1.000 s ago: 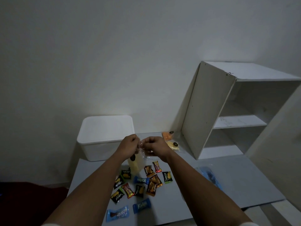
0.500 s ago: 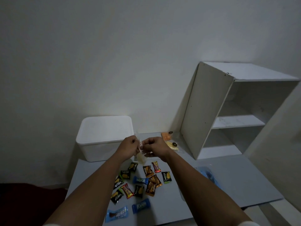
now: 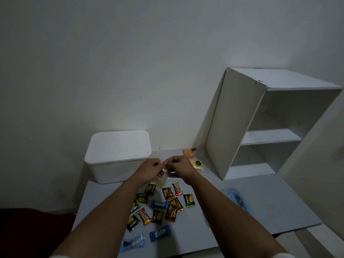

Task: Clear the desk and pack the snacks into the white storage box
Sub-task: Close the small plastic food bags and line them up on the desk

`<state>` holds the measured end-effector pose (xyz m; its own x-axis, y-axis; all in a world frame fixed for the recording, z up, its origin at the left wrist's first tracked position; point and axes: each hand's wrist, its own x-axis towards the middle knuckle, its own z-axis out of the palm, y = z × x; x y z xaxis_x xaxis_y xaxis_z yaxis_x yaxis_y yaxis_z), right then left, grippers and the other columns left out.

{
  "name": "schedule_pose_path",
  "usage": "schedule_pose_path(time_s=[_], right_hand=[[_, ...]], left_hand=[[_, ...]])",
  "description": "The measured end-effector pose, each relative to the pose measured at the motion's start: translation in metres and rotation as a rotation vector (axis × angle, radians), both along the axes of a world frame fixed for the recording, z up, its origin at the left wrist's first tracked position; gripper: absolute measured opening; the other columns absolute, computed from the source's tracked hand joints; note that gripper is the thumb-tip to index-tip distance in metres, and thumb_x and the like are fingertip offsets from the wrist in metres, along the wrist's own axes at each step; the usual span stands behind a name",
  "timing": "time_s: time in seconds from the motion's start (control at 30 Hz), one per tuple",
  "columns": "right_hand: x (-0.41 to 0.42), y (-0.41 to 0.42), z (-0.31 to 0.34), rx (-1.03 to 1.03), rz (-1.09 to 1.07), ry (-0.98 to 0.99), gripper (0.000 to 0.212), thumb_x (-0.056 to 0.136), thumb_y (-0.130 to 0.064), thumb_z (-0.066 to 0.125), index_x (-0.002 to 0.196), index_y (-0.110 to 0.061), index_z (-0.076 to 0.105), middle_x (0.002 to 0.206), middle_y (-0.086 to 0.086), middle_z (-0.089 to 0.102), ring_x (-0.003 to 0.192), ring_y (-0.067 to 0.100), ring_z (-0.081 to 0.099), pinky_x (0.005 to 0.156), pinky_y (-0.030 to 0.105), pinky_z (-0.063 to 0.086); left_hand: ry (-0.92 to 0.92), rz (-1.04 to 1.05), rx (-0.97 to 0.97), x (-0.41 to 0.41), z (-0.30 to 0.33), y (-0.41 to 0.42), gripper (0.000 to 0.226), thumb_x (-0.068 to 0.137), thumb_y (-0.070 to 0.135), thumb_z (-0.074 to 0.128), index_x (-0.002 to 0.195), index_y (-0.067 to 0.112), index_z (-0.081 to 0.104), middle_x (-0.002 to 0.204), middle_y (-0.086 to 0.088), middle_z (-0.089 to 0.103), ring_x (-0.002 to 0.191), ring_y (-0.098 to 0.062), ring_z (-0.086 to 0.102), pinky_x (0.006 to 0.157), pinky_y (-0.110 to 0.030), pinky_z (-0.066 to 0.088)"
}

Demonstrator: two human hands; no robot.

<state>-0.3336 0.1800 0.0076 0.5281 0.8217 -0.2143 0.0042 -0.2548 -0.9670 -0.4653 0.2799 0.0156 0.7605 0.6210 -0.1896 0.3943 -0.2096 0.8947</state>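
Note:
My left hand (image 3: 151, 169) and my right hand (image 3: 179, 167) meet above the desk, both pinching a small clear plastic snack bag (image 3: 161, 180) with pale yellow contents hanging below the fingers. Behind my left hand stands the white storage box (image 3: 104, 165), its lid on. Several small wrapped snacks (image 3: 168, 205) in black, orange, red and blue lie scattered on the grey desk (image 3: 270, 205) between my forearms. An orange snack bag (image 3: 189, 153) and a yellow snack bag (image 3: 196, 163) lie at the back, just right of my right hand.
A white open shelf unit (image 3: 236, 127) stands on the desk's right rear, leaning against the wall. A blue plastic wrapper (image 3: 237, 199) lies right of my right forearm. The desk's front edge runs close below the snacks; a dark red surface (image 3: 28, 231) is at lower left.
The clear bag has been drawn up between my hands, so less of it hangs below. The hands stay together at nearly the same spot.

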Motion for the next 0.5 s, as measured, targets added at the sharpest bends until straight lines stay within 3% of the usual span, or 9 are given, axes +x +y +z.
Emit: schedule_pose_path(time_s=[0.17,0.27,0.37,0.43,0.5], right_hand=[[0.006,-0.006,0.001,-0.049,0.074,-0.015,0.009,0.095,-0.009,0.065,0.093,-0.004,0.073,0.082,0.011,0.070,0.073,0.016,0.068,0.070,0.030,0.061],[0.017,-0.008,-0.003,-0.061,0.041,-0.033,0.013,0.096,-0.008,0.062,0.101,0.000,0.072,0.090,0.017,0.072,0.077,0.019,0.069,0.067,0.028,0.060],[0.031,-0.006,-0.005,-0.080,0.049,-0.061,0.014,0.098,-0.008,0.060,0.095,-0.006,0.073,0.084,0.012,0.069,0.072,0.017,0.064,0.062,0.024,0.056],[0.044,-0.004,-0.004,-0.092,0.070,-0.032,0.013,0.097,-0.009,0.061,0.090,-0.011,0.072,0.080,0.008,0.066,0.070,0.015,0.062,0.064,0.025,0.055],[0.062,0.001,-0.001,-0.116,0.121,0.001,0.012,0.097,-0.012,0.063,0.091,-0.013,0.073,0.083,0.007,0.067,0.075,0.015,0.065,0.067,0.028,0.056]], left_hand=[[-0.037,0.107,-0.063,0.014,-0.003,0.006,0.025,0.098,0.014,0.049,0.076,0.007,0.058,0.077,-0.017,0.067,0.072,-0.026,0.066,0.078,-0.049,0.059],[-0.012,0.028,-0.195,0.022,-0.005,0.005,0.024,0.100,0.017,0.051,0.083,0.005,0.064,0.079,-0.014,0.069,0.070,-0.022,0.065,0.077,-0.041,0.058],[0.008,-0.003,-0.228,0.032,-0.012,0.007,0.026,0.099,0.022,0.051,0.083,0.009,0.067,0.083,-0.010,0.072,0.073,-0.020,0.065,0.074,-0.035,0.054],[-0.011,0.077,-0.127,0.044,-0.021,0.014,0.021,0.100,0.024,0.049,0.092,0.013,0.065,0.093,-0.008,0.071,0.081,-0.019,0.065,0.079,-0.035,0.053],[-0.049,0.184,-0.036,0.056,-0.027,0.023,0.020,0.100,0.019,0.047,0.116,0.022,0.059,0.111,-0.004,0.062,0.096,-0.020,0.060,0.082,-0.036,0.049]])
